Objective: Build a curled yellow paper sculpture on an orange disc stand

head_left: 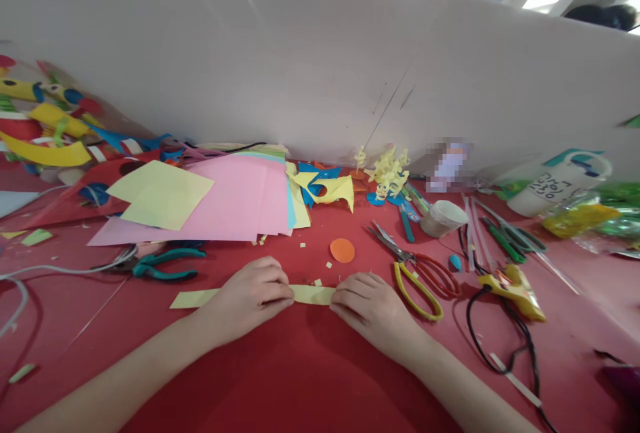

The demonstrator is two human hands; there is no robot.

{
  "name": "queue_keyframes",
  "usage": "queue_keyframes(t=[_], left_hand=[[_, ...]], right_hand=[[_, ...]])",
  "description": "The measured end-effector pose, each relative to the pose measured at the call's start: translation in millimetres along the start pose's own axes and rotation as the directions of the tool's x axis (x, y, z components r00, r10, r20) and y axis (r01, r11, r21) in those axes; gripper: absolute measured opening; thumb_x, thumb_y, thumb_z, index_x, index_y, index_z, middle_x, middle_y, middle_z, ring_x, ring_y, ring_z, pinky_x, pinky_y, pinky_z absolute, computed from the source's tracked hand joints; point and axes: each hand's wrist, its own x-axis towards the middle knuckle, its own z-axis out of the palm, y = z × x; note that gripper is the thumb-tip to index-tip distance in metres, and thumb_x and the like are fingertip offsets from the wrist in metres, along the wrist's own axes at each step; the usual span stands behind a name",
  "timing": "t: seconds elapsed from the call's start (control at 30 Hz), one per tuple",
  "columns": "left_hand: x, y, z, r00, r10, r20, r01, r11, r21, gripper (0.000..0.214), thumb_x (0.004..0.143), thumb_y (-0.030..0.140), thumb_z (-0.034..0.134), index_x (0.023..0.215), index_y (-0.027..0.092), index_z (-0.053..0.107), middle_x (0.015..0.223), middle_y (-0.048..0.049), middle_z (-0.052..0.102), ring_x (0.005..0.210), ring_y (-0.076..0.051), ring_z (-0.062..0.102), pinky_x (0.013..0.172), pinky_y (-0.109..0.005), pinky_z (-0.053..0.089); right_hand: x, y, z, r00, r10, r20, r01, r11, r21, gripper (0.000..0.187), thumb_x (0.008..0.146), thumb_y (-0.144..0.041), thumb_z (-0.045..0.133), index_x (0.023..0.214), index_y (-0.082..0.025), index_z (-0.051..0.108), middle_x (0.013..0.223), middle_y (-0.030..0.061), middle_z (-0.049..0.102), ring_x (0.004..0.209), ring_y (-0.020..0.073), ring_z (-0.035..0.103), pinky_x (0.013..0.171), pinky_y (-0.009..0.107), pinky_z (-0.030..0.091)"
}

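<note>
A pale yellow paper strip [311,294] lies across the red table in front of me. My left hand [257,293] grips it near its middle, fingers closed, and the strip's left end sticks out beyond the wrist. At the strip's right end, my right hand [367,306] pinches it between thumb and fingers; that end is hidden under the hand. A short stretch of strip shows between both hands. Just beyond it lie an orange paper circle [343,250] and several tiny paper scraps. Scissors [407,260] with red and yellow handles lie partly open beside my right hand.
Pink paper sheets [235,193] with yellow squares [167,196] lie back left. Teal-handled pliers [167,265] are left of my hand. On the right are a cup [444,218], a yellow glue gun [517,293] with a black cord, and a white container [545,186]. A wall closes off the back.
</note>
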Motion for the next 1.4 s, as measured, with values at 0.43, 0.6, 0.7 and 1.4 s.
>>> queue_keyframes(t=[0.43,0.6,0.7,1.4], left_hand=[[-4,-2,-4.9,0.966,0.217,-0.138,-0.151,0.912,0.382,0.019,0.084,0.011,0.044,0.091,0.016,0.061,0.085,-0.0057,0.064,0.083,-0.019,0.057,0.075,-0.035,0.050],[-7,-10,-28.9,0.919,0.191,-0.345,0.002,0.873,0.487,0.018,0.084,0.012,0.046,0.094,0.020,0.060,0.089,-0.0057,0.064,0.087,-0.020,0.059,0.078,-0.036,0.049],[3,-28,-51.4,0.883,0.095,-0.459,0.182,0.833,0.522,0.021,0.086,0.012,0.042,0.097,0.016,0.059,0.090,-0.0088,0.062,0.088,-0.021,0.058,0.081,-0.035,0.047],[-25,-122,-120.0,0.809,-0.445,-0.383,0.587,0.619,0.522,0.030,0.075,0.017,0.047,0.100,0.010,0.060,0.102,-0.0079,0.064,0.103,-0.030,0.052,0.093,-0.047,0.034]], right_hand=[[-1,-4,-1,0.998,0.055,0.027,-0.058,0.988,0.143,0.023,0.083,-0.033,0.055,0.103,-0.022,0.057,0.100,0.0077,0.061,0.091,0.0208,0.055,0.079,0.037,0.045],[0,-2,1,0.991,0.124,-0.056,-0.118,0.988,0.101,0.035,0.083,-0.023,0.053,0.118,-0.025,0.048,0.110,0.0089,0.057,0.102,0.0221,0.053,0.085,0.040,0.044],[1,0,4,0.987,0.141,-0.075,-0.134,0.987,0.094,0.034,0.083,-0.017,0.050,0.116,-0.024,0.049,0.108,0.0077,0.059,0.101,0.0206,0.054,0.085,0.037,0.045],[2,1,8,0.990,0.128,-0.062,-0.118,0.981,0.153,0.026,0.084,-0.014,0.048,0.107,-0.023,0.055,0.102,0.0059,0.060,0.096,0.0191,0.054,0.085,0.037,0.042]])
